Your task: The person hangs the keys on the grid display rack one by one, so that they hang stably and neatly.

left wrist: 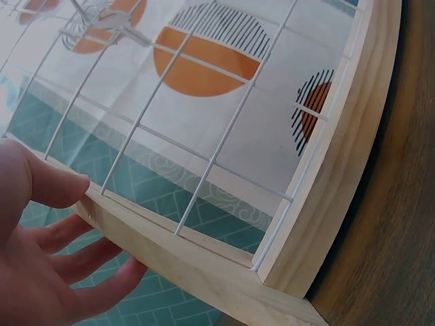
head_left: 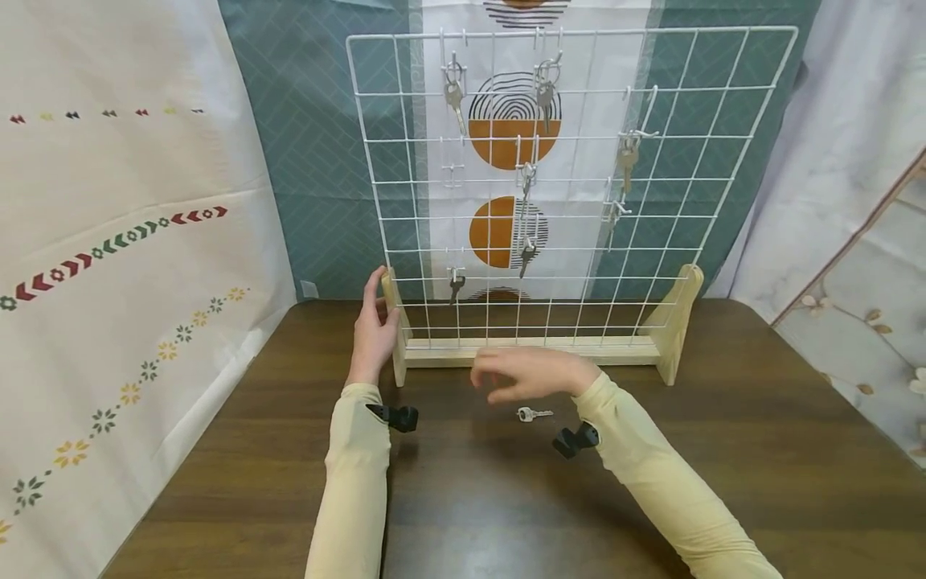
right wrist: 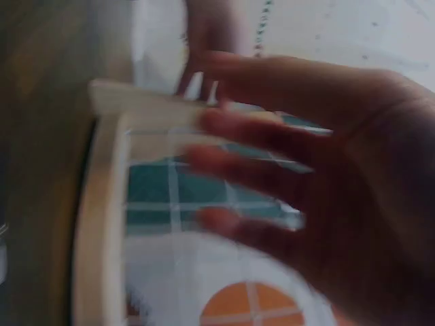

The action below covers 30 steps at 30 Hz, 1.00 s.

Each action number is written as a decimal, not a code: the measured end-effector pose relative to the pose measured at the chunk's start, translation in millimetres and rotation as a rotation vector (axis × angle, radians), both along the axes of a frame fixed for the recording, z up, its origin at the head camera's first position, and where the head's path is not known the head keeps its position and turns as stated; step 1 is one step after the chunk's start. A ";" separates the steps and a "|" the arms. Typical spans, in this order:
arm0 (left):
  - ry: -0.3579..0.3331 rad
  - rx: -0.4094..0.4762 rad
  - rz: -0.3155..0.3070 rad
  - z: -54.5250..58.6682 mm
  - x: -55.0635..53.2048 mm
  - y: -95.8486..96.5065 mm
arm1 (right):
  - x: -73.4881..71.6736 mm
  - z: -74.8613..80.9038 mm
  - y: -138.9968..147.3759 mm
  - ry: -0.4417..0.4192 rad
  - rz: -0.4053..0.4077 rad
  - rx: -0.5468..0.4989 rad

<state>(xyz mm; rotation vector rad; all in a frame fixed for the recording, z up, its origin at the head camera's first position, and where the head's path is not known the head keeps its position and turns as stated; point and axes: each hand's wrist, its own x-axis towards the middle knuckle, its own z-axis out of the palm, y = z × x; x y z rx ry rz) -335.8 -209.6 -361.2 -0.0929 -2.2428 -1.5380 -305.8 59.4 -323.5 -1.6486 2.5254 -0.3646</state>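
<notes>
A white wire grid rack point(head_left: 567, 182) stands upright in a wooden stand point(head_left: 531, 355), with several keys hung on its hooks. My left hand point(head_left: 372, 338) grips the stand's left side piece point(left wrist: 197, 275), thumb on one face and fingers point(left wrist: 112, 288) round the other. My right hand point(head_left: 531, 374) hovers before the stand's bottom rail with loosely bent fingers and nothing in it. In the right wrist view this hand point(right wrist: 319, 176) is blurred, its fingers spread in front of the grid. Just below it in the head view, a silver key point(head_left: 534, 414) lies on the table.
Hanging keys include one at upper left point(head_left: 453, 95), one at upper middle point(head_left: 546, 95) and a dark key point(head_left: 456, 288) low on the left. Patterned cloths point(head_left: 130, 241) hang behind and beside the brown table point(head_left: 477, 490). Each wrist bears a small black camera point(head_left: 402, 417).
</notes>
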 end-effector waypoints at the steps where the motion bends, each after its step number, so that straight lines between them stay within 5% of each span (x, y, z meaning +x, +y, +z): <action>1: 0.001 -0.002 0.001 0.5 -0.3 0.0 | 0.2 -6.5 5.4 -0.041 -0.018 0.065; 7: -0.006 -0.016 0.009 3.3 1.4 -0.7 | -10.9 -43.1 25.3 -0.135 -0.243 0.267; 16: -0.019 -0.015 0.009 4.7 2.9 3.6 | -22.4 -60.7 26.0 -0.059 -0.216 0.284; 24: -0.016 -0.016 0.007 2.9 3.0 3.5 | -14.2 -62.6 20.6 -0.058 -0.304 0.292; 30: -0.006 -0.015 0.006 2.7 3.2 2.9 | -5.6 -61.8 9.1 -0.050 -0.265 0.304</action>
